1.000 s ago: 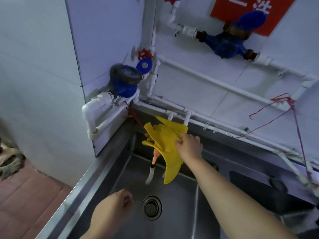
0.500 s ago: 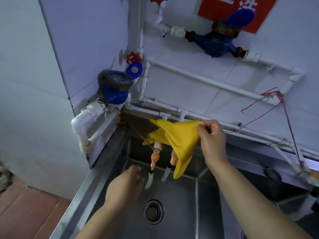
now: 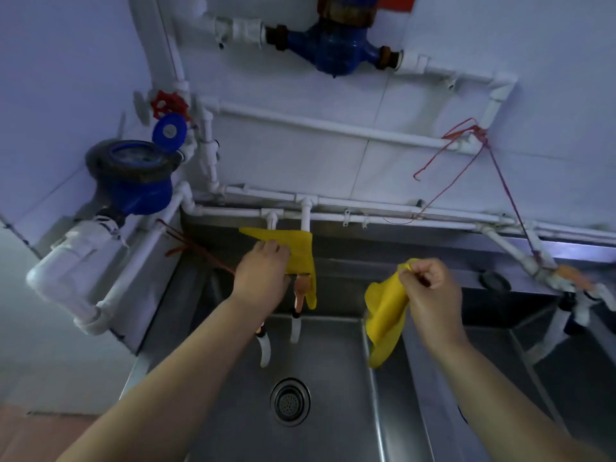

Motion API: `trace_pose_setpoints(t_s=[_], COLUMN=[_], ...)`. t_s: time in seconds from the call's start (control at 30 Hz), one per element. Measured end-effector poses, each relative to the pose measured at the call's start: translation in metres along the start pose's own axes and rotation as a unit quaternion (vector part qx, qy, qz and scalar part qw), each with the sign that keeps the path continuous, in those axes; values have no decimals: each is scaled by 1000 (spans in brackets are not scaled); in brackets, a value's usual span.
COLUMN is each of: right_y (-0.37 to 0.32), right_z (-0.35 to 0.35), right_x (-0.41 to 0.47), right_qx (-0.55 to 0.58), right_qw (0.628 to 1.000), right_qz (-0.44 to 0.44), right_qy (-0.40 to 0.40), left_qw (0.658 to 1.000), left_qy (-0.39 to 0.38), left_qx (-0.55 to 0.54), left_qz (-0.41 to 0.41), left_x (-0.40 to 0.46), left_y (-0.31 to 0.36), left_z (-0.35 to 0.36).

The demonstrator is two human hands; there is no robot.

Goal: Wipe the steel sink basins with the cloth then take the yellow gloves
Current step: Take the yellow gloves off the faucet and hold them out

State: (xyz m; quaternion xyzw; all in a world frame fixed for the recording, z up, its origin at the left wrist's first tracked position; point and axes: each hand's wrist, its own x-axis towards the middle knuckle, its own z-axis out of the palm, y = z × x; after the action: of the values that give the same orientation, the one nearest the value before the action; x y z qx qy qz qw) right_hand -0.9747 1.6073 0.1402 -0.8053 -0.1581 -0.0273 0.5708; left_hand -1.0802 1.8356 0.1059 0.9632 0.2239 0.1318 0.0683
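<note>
Task status: final stage, glove retrieval in progress.

Right hand [image 3: 430, 288]: the grip is closed, with fingers and thumb pinching the edge of one yellow glove [image 3: 386, 315]. This glove hangs free of the pipes, over the divider between the two basins of the steel sink [image 3: 333, 378].

Left hand [image 3: 263, 275]: the fingers are curled onto the second yellow glove [image 3: 300, 251]. This glove is draped at the back of the left basin, just below the white pipes [image 3: 333, 208] and against the short tap spouts [image 3: 295, 325]. It is not yet lifted off.

Wiping step: no cloth is in view. The basin around the drain [image 3: 290, 401] shows no visible debris; the wipe is judged complete, but the picture cannot confirm it.

Remaining work: free the second glove from the pipes and spouts, then carry both gloves away from the sink. A red string [image 3: 200, 251] runs close to the left wrist and could snag.
</note>
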Motion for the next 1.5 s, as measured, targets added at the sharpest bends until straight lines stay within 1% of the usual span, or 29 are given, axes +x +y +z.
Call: trace_pose_setpoints(t_s=[0.1, 0.2, 0.27, 0.33, 0.43, 0.47, 0.57, 0.67, 0.77, 0.9, 0.97, 1.13, 1.2, 1.33, 1.5], right_y=[14, 24, 30, 35, 41, 43, 48, 54, 62, 83, 98, 145, 165, 203, 237], right_z=[-9, -18, -23, -29, -41, -46, -64, -91, -131, -206, -253, -395, -456, -574, -695], right_x=[-13, -24, -29, -32, -35, -36, -40, -47, -58, -77, -88, -125, -141, -177, -216], right_qx=[1, -18, -26, -33, -44, -43, -31, -30, -21, -24, -31, -59, -69, -86, -110], right_qw=[1000, 999, 998, 998, 997, 997, 998, 997, 997, 995, 994, 989, 986, 971, 943], right_qz=[24, 39, 49, 55, 55, 57, 60, 60, 64, 72, 72, 60, 73, 116, 147], right_qy=[-4, -30, -38, -26, -8, -2, 16, 30, 46, 63, 74, 121, 136, 191, 276], left_qw=[998, 996, 996, 997, 992, 989, 975, 964, 959, 953, 948, 934, 924, 906, 865], left_qy=[-39, -30, -3, 42, 115, 123, 145, 104, 80, 22, 9, -16, -27, -60, -88], left_qx=[40, 76, 85, 66, -49, -84, -163, -209, -204, -209, -214, -238, -261, -285, -294], left_qz=[14, 29, 32, 16, -23, -15, 53, 123, 180, 219, 236, 267, 277, 308, 396], left_x=[14, 19, 19, 17, 14, 12, 2, -14, -38, -80, -102, -161, -183, -224, -260], left_y=[-1, -2, 0, 7, 25, 34, 69, 111, 158, 236, 283, 420, 477, 585, 708], left_z=[9, 12, 8, -2, -18, -23, -39, -45, -45, -35, -26, 1, 16, 41, 53])
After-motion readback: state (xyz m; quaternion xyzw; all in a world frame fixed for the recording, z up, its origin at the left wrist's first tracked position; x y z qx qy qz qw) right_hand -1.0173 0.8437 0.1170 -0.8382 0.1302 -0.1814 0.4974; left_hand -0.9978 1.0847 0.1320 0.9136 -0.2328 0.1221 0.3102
